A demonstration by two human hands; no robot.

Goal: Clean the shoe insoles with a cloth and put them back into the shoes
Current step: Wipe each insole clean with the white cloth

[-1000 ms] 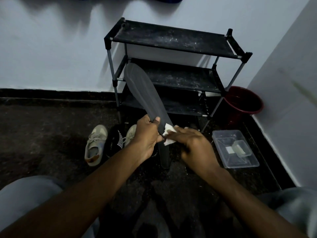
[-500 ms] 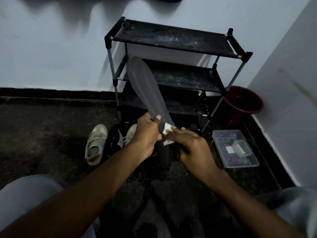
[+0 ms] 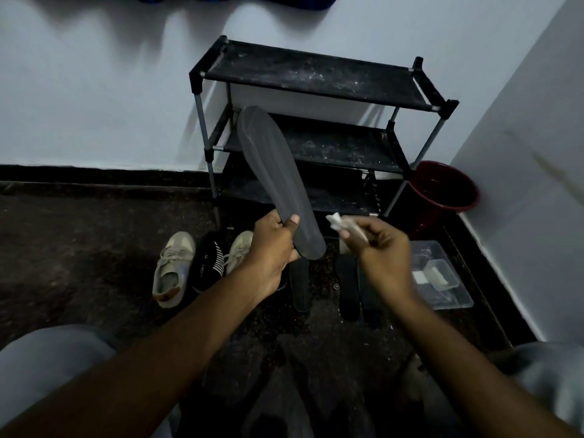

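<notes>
My left hand [image 3: 274, 248] grips the heel end of a long dark grey insole [image 3: 271, 172], which points up and to the left in front of the rack. My right hand [image 3: 382, 251] pinches a small white cloth [image 3: 339, 223] a short way right of the insole, apart from it. Two more dark insoles [image 3: 347, 286] lie on the floor below my hands, and another one [image 3: 300, 286] lies left of them. A beige shoe [image 3: 172, 270] stands on the floor at the left, a second beige shoe [image 3: 238, 251] sits partly behind my left wrist, and a black striped shoe [image 3: 210, 263] lies between them.
A black three-shelf shoe rack [image 3: 316, 80] stands against the white wall. A dark red bucket [image 3: 444, 188] sits in the corner to its right. A clear plastic box [image 3: 439, 276] with small items lies on the floor at the right. My knees frame the bottom corners.
My right hand has pulled the cloth off the insole and moved to the right. The insoles on the floor under it have come into sight. My left hand keeps its grip.
</notes>
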